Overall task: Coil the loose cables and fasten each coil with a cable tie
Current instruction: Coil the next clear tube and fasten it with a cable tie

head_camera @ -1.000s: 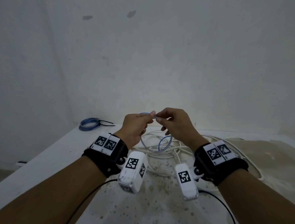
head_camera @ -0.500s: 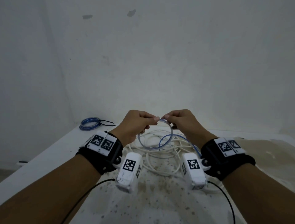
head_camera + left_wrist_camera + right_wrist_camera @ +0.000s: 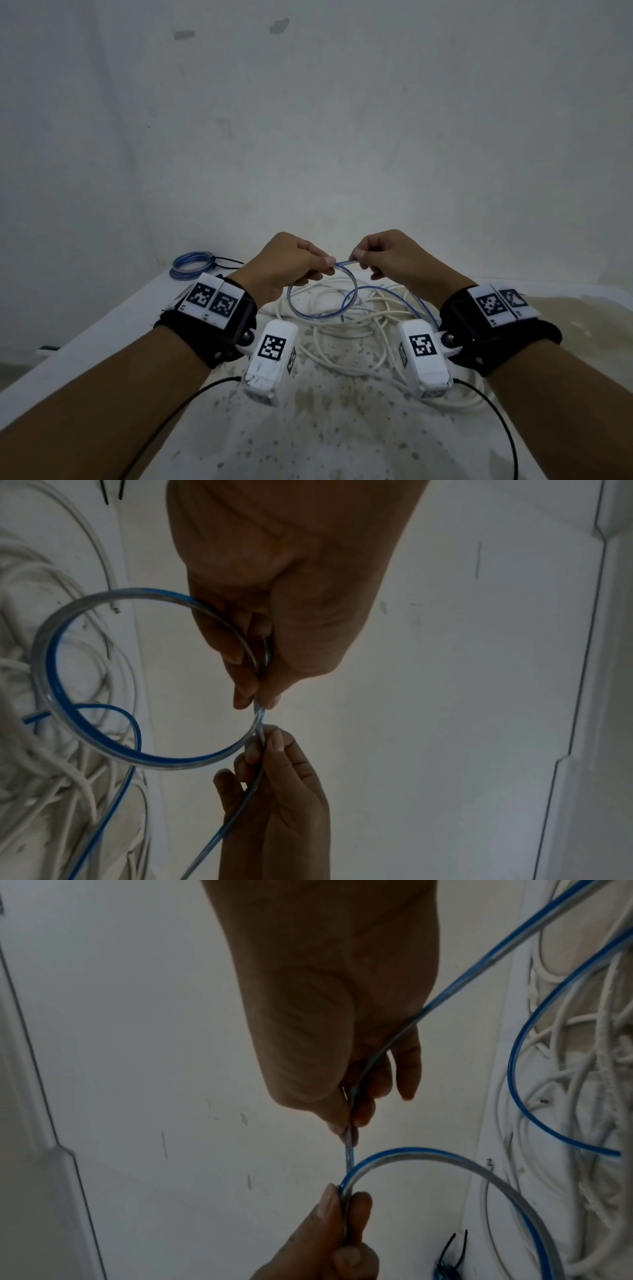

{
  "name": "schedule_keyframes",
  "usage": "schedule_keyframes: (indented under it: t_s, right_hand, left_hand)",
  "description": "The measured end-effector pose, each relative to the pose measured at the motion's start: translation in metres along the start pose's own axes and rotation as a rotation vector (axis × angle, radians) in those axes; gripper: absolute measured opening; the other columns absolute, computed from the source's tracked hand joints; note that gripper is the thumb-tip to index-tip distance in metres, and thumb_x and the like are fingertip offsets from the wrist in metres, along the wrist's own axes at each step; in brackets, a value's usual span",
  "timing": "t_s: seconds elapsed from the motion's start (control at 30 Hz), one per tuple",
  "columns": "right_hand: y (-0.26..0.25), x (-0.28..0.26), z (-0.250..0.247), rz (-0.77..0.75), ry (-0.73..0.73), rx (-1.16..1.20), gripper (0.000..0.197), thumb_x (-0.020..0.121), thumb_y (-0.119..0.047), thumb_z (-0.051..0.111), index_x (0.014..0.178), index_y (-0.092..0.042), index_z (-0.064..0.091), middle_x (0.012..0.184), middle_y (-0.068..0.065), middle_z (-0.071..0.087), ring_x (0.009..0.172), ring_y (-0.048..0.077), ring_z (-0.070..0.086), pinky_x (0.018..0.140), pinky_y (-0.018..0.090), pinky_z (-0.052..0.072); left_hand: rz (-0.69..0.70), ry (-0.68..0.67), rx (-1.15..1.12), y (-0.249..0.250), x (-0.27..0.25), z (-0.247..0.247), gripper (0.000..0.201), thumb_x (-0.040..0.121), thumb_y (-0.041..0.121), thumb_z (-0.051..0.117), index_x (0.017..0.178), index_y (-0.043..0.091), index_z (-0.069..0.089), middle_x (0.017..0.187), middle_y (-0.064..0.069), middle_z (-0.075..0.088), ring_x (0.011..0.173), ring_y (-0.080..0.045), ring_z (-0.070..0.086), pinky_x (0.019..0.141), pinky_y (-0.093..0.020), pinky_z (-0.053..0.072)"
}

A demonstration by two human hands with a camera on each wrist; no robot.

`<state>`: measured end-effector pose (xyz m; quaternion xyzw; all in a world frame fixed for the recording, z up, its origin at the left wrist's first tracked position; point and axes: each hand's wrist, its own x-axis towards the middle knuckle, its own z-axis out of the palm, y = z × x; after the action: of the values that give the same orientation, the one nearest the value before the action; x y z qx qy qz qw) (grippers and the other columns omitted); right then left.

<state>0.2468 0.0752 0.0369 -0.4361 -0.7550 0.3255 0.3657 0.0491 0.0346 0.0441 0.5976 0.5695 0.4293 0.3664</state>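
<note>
Table [image 3: 113,329]: white top, stained and speckled toward the near side.
White cables [image 3: 346,335]: loose tangle on the table, below both hands.
Blue coil [image 3: 190,265]: far left corner of the table, bound with a black tie [image 3: 227,263].
Blue cable [image 3: 322,308]: one loop held up above the tangle, the rest trailing right.
Left hand [image 3: 284,263]: pinches the loop's top.
Right hand [image 3: 394,260]: pinches the cable just beside the left fingertips.

Tied coil of blue-striped clear cable [image 3: 191,269] at counter's [image 3: 102,332] far left corner, tangled white cables [image 3: 346,329] at centre, loose blue-striped clear cable [image 3: 322,301] looped above them
</note>
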Motion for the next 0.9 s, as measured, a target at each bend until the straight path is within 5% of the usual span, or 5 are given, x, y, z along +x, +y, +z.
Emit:
schedule_keyframes:
  t_s: [0.4,0.53,0.6,0.73,0.9]
  right_hand:
    - [-0.012,0.003,0.001,0.169,-0.294,0.365,0.034,0.084,-0.029,0.071,0.084,0.004,0.065,0.062,0.006,0.06,0.057,0.013,0.058,0.081,0.036,0.059]
    - [-0.011,0.004,-0.007,0.24,-0.21,0.643,0.02,0.094,-0.016,0.06,0.089,0.003,0.062,0.059,0.004,0.056,0.054,0.012,0.055,0.083,0.036,0.058]
    - [-0.011,0.006,-0.016,0.255,-0.149,0.798,0.019,0.095,-0.018,0.058,0.086,-0.002,0.063,0.06,0.003,0.054,0.054,0.012,0.054,0.084,0.036,0.056]
    - [-0.021,0.007,-0.033,0.217,-0.063,1.044,0.016,0.087,-0.025,0.062,0.079,-0.011,0.062,0.058,-0.002,0.056,0.051,0.01,0.056,0.074,0.031,0.058]
    - [-0.039,0.005,-0.032,0.038,0.054,1.223,0.016,0.081,-0.031,0.066,0.082,-0.015,0.063,0.062,-0.005,0.058,0.055,0.009,0.057,0.064,0.028,0.056]
  left_hand:
    - [-0.093,-0.08,-0.232,0.013,-0.004,0.004,0.016,0.088,0.019,0.072,0.095,0.005,0.071,0.087,-0.011,0.073,0.059,-0.006,0.062,0.055,-0.016,0.051]
    - [-0.123,0.214,-0.322,0.007,0.004,-0.002,0.042,0.098,0.047,0.052,0.096,0.006,0.059,0.089,-0.012,0.063,0.079,-0.025,0.065,0.083,-0.038,0.057]
    - [-0.177,0.29,-0.3,-0.001,0.0,-0.005,0.04,0.102,0.04,0.046,0.083,0.007,0.057,0.078,-0.009,0.059,0.068,-0.023,0.059,0.073,-0.037,0.055]
    - [-0.361,-0.239,-0.027,-0.015,-0.029,0.017,0.045,0.104,0.034,0.044,0.078,0.004,0.066,0.077,-0.014,0.069,0.053,-0.015,0.059,0.055,-0.024,0.05]
    - [-0.43,-0.788,-0.498,-0.005,-0.031,0.069,0.109,0.084,0.083,0.014,0.126,-0.007,0.058,0.118,-0.021,0.068,0.103,-0.03,0.069,0.083,-0.032,0.056]
